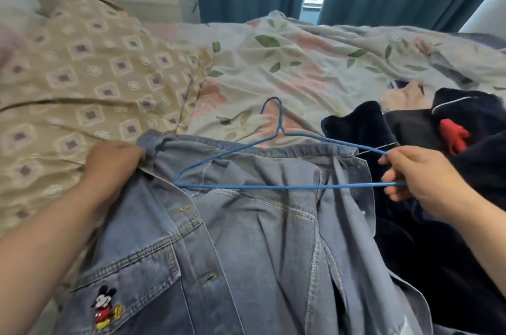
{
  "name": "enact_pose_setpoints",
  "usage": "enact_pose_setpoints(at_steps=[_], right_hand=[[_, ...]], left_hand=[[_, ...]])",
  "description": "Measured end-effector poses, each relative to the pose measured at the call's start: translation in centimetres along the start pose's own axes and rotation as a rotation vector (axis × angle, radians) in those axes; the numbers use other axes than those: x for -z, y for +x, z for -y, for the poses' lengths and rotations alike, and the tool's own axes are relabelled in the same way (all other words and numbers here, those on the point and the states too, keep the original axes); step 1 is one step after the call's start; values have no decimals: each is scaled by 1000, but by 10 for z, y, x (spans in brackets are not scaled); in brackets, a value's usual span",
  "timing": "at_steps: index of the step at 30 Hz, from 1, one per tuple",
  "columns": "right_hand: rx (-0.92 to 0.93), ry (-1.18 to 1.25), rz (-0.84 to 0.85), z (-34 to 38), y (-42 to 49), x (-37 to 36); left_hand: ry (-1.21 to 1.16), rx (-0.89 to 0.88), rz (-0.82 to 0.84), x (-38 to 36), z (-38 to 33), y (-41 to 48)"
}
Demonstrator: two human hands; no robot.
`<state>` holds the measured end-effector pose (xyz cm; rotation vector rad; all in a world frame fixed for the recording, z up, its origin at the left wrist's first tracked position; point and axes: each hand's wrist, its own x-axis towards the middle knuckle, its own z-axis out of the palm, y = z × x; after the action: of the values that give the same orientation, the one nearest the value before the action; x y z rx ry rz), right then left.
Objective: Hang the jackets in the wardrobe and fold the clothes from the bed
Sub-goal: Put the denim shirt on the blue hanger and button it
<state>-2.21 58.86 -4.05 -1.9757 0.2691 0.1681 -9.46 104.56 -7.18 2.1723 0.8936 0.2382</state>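
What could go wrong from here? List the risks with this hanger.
The right hand pinches the blue wire hanger by one end only, so its free tip may snag on the denim jacket. The left hand grips just one collar corner, so the jacket may bunch. The dark garment beside the right hand could catch the wire.

No letters, numbers or brand labels can be read anywhere in view. The only emblem is a cartoon mouse figure stitched on the chest pocket of the denim jacket, with black ears, red shorts and yellow shoes. A red shape on the dark garment shows no legible wording.
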Motion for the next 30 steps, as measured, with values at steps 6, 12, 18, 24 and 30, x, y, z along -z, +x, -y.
enact_pose_setpoints(at_steps=[6,12,18,24,30], right_hand=[[-126,99,100,-8,6,-65],[-243,130,82,-20,18,-83],[10,-399,-239,-60,9,-59],[161,-600,-84,-84,8,-62],[107,-355,-336,-63,31,-36]], left_hand=[[-44,-410,-13,4,-62,-34],[634,-607,171,-51,-73,-58],[536,-976,372,-116,-77,-82],[529,-868,665,-153,-50,-77],[485,-909,630,-150,-29,-74]])
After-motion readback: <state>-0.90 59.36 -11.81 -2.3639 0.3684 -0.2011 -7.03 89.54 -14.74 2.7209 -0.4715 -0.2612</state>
